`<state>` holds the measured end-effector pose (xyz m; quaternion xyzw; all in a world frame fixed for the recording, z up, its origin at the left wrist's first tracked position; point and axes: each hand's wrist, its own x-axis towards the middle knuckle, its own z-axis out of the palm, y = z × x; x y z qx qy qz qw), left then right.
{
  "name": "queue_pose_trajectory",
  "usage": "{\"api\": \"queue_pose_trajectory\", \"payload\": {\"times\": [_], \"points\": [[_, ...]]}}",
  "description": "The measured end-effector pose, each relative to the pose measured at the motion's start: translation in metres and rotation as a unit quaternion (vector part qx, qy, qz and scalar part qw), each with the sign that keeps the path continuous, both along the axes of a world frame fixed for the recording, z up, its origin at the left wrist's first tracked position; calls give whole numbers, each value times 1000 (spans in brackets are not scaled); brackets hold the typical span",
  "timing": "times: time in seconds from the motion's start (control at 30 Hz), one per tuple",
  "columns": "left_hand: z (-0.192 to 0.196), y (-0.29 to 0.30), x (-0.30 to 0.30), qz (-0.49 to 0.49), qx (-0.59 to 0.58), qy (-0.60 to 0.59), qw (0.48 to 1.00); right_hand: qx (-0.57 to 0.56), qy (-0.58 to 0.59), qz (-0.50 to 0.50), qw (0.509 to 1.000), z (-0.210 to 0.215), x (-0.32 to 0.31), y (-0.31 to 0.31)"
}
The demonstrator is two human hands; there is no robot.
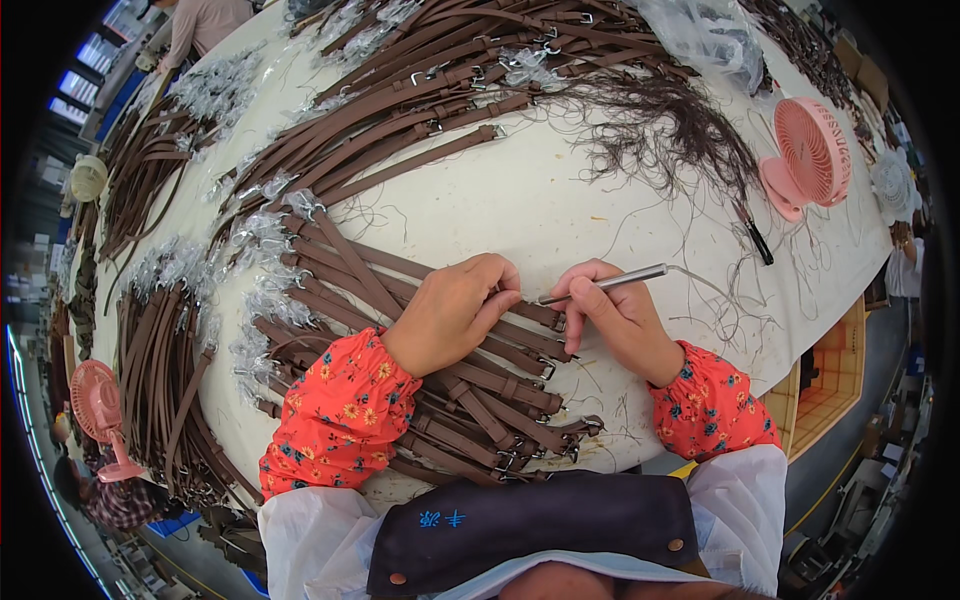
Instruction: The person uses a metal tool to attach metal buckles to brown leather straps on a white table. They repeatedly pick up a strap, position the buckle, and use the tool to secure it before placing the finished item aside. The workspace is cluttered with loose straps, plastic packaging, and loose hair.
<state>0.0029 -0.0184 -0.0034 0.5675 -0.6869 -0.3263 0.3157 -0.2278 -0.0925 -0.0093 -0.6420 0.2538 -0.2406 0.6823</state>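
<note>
Brown belts with metal buckles lie in a fanned pile in front of me, their far ends wrapped in clear plastic. Over the upper belts, my left hand is closed, thumb and forefinger pinched together; what sits between the fingertips is too small to make out. My right hand grips a slim silver pen-shaped tool with a thin cord at its rear. The tool's tip points left, close to the left fingertips and above a belt end. Fingers of the right hand are beside that buckle end.
More belts heap at the back and left of the white table. Dark loose threads spread at back right, beside a black-handled tool and a pink fan. Another pink fan is at left. A person's sleeve shows far left.
</note>
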Motion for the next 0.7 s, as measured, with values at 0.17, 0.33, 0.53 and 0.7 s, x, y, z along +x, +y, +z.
{"api": "queue_pose_trajectory", "payload": {"times": [0.17, 0.33, 0.53, 0.7], "points": [[3, 1, 0, 17, 33, 26, 999, -1, -6, 0, 1000, 0, 1, 0], [0, -2, 4, 33, -154, -151, 976, -40, -26, -25, 999, -3, -1, 0], [41, 4, 25, -107, 155, -139, 972, -131, 16, 117, 984, 8, 0, 4], [34, -12, 49, 18, -4, -139, 990, -206, 5, 216, 954, 11, 2, 8]]}}
